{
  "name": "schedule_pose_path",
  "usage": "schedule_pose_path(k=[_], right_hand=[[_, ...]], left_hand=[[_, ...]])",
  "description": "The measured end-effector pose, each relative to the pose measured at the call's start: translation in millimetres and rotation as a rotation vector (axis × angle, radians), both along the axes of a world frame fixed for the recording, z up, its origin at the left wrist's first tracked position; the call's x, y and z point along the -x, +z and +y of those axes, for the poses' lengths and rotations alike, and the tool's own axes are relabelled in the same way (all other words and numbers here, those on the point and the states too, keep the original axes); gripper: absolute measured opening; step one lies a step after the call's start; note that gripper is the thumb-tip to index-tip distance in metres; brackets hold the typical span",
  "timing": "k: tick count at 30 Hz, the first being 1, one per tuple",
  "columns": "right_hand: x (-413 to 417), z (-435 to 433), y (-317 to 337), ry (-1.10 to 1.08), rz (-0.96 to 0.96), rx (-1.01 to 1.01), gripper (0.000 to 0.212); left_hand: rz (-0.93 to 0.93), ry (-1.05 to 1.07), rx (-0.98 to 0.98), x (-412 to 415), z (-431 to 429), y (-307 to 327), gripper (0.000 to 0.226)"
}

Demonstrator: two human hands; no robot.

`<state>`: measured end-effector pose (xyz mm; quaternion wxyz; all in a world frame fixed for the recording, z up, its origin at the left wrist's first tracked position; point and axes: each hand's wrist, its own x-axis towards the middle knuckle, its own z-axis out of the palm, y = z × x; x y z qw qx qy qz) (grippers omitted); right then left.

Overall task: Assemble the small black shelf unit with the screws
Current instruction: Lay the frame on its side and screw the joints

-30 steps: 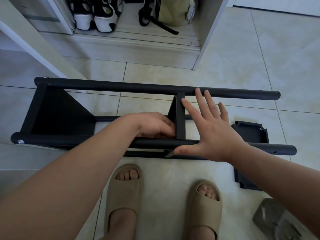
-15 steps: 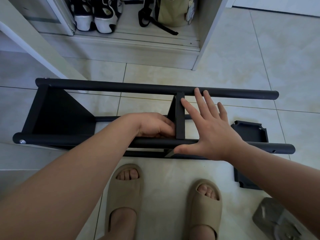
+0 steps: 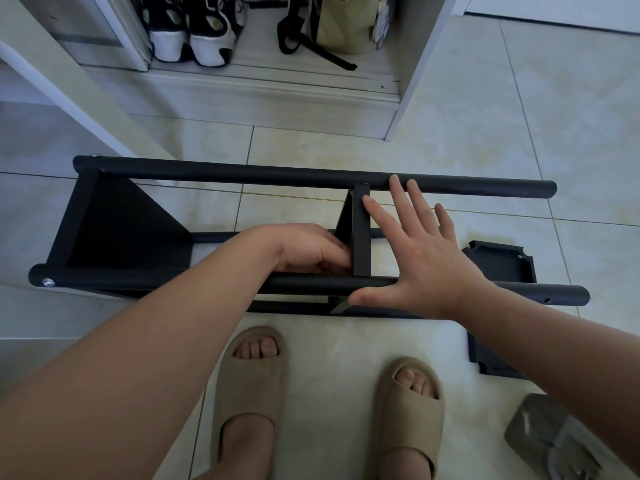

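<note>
Nearest the camera stood feet in tan slides. Just beyond, the black shelf unit lay sideways on the tiled floor. The right hand rested flat, fingers spread, beside its middle panel; the left hand curled against the panel's other face, its grip hidden. Farther off, sneakers sat in a cabinet.
</note>
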<state>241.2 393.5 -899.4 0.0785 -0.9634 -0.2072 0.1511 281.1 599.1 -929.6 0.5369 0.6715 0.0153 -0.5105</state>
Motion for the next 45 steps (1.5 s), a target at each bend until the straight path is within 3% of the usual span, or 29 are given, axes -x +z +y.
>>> schedule_pose_path(k=[12, 15, 18, 27, 32, 34, 45], right_hand=[[-1.2, -0.4, -2.7, 0.007, -0.015, -0.012, 0.126], [-1.3, -0.5, -2.6, 0.008, -0.017, -0.008, 0.126], [-1.1, -0.5, -2.7, 0.007, -0.019, -0.013, 0.126], [-1.3, -0.2, -1.6, 0.005, -0.012, -0.007, 0.127], [-1.3, -0.6, -1.7, 0.009, -0.013, -0.016, 0.126], [-1.4, -0.5, -2.1, 0.009, -0.013, -0.017, 0.126], [-1.8, -0.6, -1.8, 0.007, -0.011, -0.012, 0.127]], left_hand=[[0.064, 0.025, 0.039, -1.2, 1.5, -0.9, 0.015], [0.001, -0.023, -0.014, -1.3, 0.6, -3.4, 0.023], [-0.025, -0.034, -0.020, -1.4, 1.1, -2.6, 0.015], [0.071, 0.047, 0.075, -0.7, -0.3, 1.2, 0.017], [-0.034, -0.045, -0.050, -1.1, -0.4, -1.3, 0.021], [0.009, -0.030, -0.023, -1.4, 0.5, -1.5, 0.014], [0.043, 0.027, 0.061, -0.9, 1.0, 1.4, 0.023]])
